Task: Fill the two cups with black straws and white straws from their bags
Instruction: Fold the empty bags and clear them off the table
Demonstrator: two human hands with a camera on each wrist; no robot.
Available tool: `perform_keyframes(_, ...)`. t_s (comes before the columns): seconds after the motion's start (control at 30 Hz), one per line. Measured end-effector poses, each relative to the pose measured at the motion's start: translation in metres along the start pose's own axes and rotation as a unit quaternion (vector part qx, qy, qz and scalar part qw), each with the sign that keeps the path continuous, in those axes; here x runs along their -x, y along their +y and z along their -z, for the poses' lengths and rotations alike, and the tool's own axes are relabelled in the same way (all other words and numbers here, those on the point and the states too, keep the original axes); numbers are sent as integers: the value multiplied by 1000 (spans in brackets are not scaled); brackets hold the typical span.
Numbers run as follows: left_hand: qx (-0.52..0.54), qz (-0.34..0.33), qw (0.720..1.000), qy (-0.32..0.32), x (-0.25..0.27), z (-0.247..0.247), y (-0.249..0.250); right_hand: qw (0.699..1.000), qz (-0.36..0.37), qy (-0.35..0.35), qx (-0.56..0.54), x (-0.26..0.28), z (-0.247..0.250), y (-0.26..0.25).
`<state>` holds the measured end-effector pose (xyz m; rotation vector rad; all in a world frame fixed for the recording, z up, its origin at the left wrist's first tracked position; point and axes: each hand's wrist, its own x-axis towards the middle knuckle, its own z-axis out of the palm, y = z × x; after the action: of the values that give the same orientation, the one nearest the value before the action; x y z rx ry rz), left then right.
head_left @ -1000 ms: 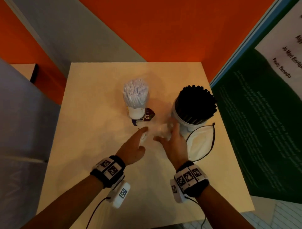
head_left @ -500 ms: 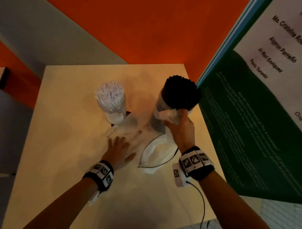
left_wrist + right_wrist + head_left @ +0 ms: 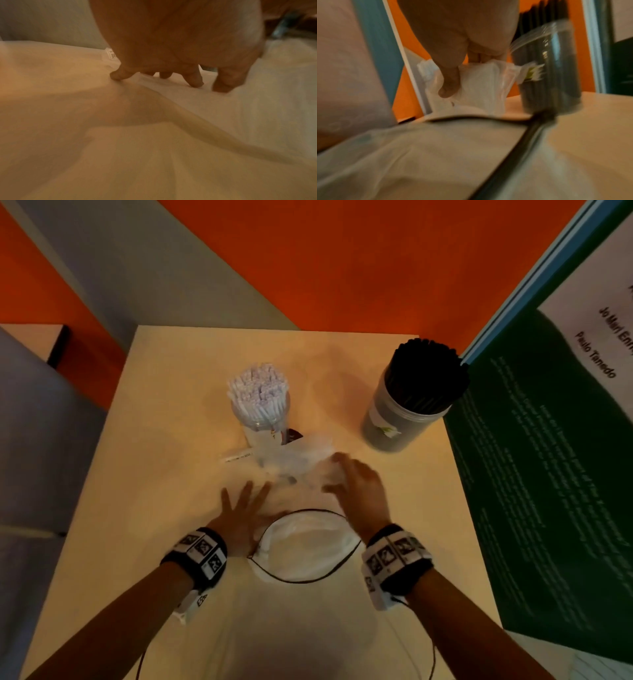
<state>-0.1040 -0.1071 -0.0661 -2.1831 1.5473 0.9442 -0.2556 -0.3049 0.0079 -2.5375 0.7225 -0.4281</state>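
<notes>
Both cups now standing full, the right hand (image 3: 356,491) is pinching an empty clear bag (image 3: 476,86), having left the black-straw cup (image 3: 404,412); left hand (image 3: 239,511) is lying flat, fingers released, on the surface (image 3: 137,508).

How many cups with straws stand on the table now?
2. The cup of white straws stands near the middle of the table, beyond the left hand. The cup of black straws stands at the far right edge. No other cup shows.
</notes>
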Motion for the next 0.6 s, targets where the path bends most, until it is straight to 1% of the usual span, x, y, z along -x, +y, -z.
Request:
perform_keyframes(0.07,-14,-5,1000,5,-1,-3,-3,994,35,-96,33,4,-24,-14)
perform_keyframes(0.1,-27,-4,1000,10,-2,-6,-5,986,47,-153,48,8,-32,-19)
perform_keyframes(0.17,-42,11,999,17,-3,-10,-13,962,78,-253,65,27,-45,-21)
perform_keyframes(0.23,-22,33,999,21,-2,-11,-21,938,107,-323,66,62,-52,-17)
perform_keyframes(0.3,0,35,999,17,-2,-7,-25,908,129,-389,87,101,-54,-8)
perform_keyframes(0.33,-1,34,999,6,-1,-3,-24,894,138,-413,106,115,-55,-4)
perform_keyframes(0.37,-9,32,999,-5,-1,0,-20,888,136,-424,117,123,-57,-1)
perform_keyframes(0.4,-24,28,999,-10,1,4,-15,895,120,-418,105,126,-58,-2)
perform_keyframes(0.43,-41,22,999,-6,5,9,-7,910,102,-395,76,123,-59,-5)
perform_keyframes(0.47,-50,15,998,17,12,14,2,924,97,-365,53,118,-60,-7)
perform_keyframes(0.5,-37,3,997,67,22,18,13,934,109,-335,55,114,-61,-9)
perform_keyframes(0.53,-8,-23,989,147,32,21,23,939,127,-312,67,109,-62,-10)
perform_keyframes(0.57,18,-63,970,236,42,20,32,940,140,-300,80,104,-64,-11)
perform_keyframes(0.6,26,-114,940,319,50,16,41,942,139,-294,87,100,-65,-13)
